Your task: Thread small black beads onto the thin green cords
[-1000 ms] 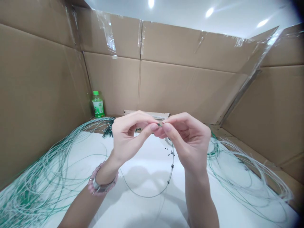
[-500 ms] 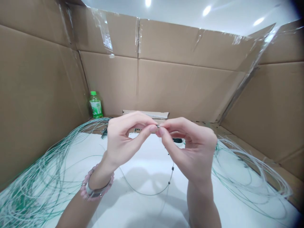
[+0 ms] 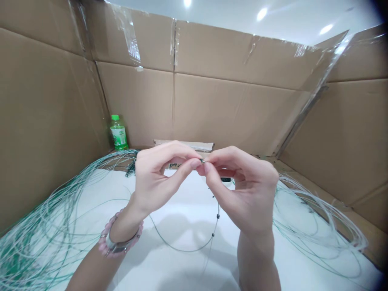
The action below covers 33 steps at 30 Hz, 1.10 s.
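Observation:
My left hand (image 3: pixel 163 176) and my right hand (image 3: pixel 242 184) are raised over the white tabletop, fingertips nearly meeting. Both pinch at a small dark bead-like piece (image 3: pixel 202 161), mostly hidden by the fingertips. A thin green cord (image 3: pixel 182 250) hangs in a loop below the hands, from under the left hand round to below the right. Small dark pieces (image 3: pixel 218 216) sit along its right side. Behind my right hand a white dish (image 3: pixel 232 182) of dark bits shows in part.
Tangled green and white cords (image 3: pixel 54 218) cover the left of the table; looser cords (image 3: pixel 327 218) lie at the right. A green bottle (image 3: pixel 119 133) stands in the back left corner. Cardboard walls (image 3: pixel 230 109) enclose the table. A flat cardboard piece (image 3: pixel 184 144) lies at the back.
Between the fingertips the dark piece shows slightly more. The fingers keep their pinch and the hands have hardly moved. The whole view has shifted a little.

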Each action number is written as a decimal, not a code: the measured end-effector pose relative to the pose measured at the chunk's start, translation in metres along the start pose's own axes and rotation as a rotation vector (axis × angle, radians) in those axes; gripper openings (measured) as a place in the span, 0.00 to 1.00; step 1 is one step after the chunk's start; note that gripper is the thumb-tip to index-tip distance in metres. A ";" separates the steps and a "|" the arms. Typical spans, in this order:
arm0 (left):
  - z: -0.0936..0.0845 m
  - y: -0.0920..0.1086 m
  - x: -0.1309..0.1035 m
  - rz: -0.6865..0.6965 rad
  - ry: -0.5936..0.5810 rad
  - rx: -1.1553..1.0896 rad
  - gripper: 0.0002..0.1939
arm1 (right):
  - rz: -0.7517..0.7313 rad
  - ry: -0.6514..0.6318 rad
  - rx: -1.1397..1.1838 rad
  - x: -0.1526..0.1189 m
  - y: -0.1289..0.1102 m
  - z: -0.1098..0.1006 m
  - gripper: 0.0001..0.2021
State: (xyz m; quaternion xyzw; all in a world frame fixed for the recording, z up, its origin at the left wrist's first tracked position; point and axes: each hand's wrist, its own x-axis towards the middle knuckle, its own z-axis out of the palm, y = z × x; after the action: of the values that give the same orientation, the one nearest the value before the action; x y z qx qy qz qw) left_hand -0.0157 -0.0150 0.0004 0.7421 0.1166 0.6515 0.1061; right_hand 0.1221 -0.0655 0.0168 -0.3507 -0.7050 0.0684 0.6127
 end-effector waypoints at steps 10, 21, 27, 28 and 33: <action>0.001 -0.004 0.001 -0.008 0.029 0.062 0.06 | 0.007 -0.034 0.020 0.005 0.005 0.001 0.08; -0.001 -0.011 0.004 -0.052 -0.047 -0.018 0.06 | -0.020 -0.017 -0.040 0.001 0.013 0.004 0.07; -0.004 -0.014 0.006 -0.017 -0.056 0.009 0.08 | -0.038 -0.016 -0.102 0.002 0.015 0.001 0.07; -0.005 -0.014 0.006 -0.017 -0.060 0.008 0.09 | -0.026 -0.009 -0.079 0.003 0.016 0.001 0.07; -0.008 -0.015 0.007 0.014 -0.074 0.087 0.11 | 0.029 -0.011 0.032 0.006 0.020 0.005 0.04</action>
State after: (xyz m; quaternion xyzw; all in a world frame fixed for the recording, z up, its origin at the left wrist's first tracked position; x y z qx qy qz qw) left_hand -0.0237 0.0017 0.0029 0.7703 0.1354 0.6188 0.0733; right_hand 0.1254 -0.0454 0.0100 -0.3506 -0.7019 0.0903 0.6134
